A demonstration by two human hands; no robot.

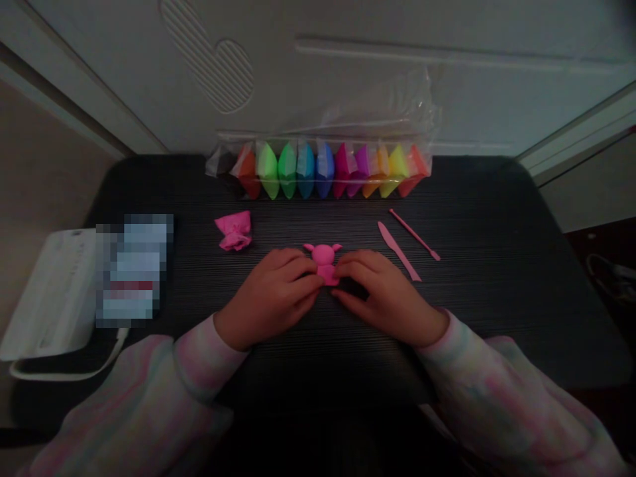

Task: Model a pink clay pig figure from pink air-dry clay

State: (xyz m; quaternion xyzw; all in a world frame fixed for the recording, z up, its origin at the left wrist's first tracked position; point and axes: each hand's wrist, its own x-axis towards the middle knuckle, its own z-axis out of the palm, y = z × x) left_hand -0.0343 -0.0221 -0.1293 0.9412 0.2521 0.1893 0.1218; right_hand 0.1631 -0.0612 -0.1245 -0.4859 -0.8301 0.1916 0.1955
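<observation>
The grip is two-handed: left hand (278,288) and right hand (380,288) both pinch one pink clay figure (324,257), centre of the table (477,225), seemingly to steady it; one pink packet (236,230) toward the left edge, one plastic knife (398,252), one stick (414,234) rightward, probably for reach, ten bright packets (324,169) lining the far edge

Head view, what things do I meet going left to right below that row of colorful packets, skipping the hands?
White box, blurred-out device, crumpled pink packet, pink figure, pink knife-shaped tool, thin pink rod.
</observation>
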